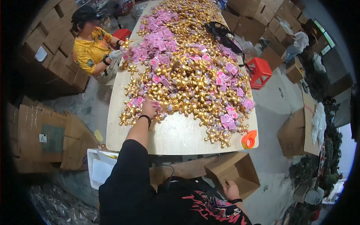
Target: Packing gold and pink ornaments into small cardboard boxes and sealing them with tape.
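A large heap of shiny gold bear-shaped trinkets covers most of the long pale table. Small pink cards are scattered through it. My left hand, arm outstretched, reaches the heap's near left edge. Its fingers are stretched out among gold trinkets beside pink pieces; their tips are partly lost in the clutter. Below the table's near edge, my right hand is at the rim of an open cardboard box, with fingers curled over the cardboard. The box's visible inside is bare brown.
An orange tape roll lies at the table's near right corner. Red stool stands beside the right side; a black fan-like object rests on the heap. At left, a co-worker in yellow handles trinkets. A white bin stands near my left arm.
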The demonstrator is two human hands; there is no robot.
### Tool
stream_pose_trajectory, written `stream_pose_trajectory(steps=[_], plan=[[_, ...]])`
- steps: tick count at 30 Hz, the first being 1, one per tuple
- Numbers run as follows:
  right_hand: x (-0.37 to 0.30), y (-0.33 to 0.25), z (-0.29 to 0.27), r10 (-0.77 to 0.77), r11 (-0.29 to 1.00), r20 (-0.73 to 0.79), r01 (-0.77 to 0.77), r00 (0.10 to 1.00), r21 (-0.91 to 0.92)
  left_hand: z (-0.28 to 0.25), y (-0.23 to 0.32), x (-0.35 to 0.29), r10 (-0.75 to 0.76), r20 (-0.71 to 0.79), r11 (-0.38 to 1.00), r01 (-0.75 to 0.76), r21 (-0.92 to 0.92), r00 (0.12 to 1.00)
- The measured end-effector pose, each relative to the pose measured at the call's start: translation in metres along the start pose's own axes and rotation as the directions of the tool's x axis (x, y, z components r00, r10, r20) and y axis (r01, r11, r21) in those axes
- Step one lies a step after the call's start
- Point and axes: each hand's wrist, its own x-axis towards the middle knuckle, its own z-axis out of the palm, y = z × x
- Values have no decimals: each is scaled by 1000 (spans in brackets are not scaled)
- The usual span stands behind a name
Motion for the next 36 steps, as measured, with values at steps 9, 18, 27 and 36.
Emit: stream_pose_trajectory(steps=[9, 18, 27, 36], plan=[[-65, 119, 2, 507, 856, -403, -501, 762, 129, -72, -1, 15, 349, -85, 937, -350, 1, 933], [-97, 192, 35, 904, 186, 219, -799, 367, 572, -202, 146, -32, 603, -13, 771, -587, -248, 798], [-63, 176, 36, 729, 685, -144, -717, 670, 129, -204, 336, -192, 771, 285, 635, -655, -409, 570], [-68, 219, 94, 620, 781, -465, -444, 632, 439, 21, 386, -334, 779, 596, 580, -581, -571, 192]])
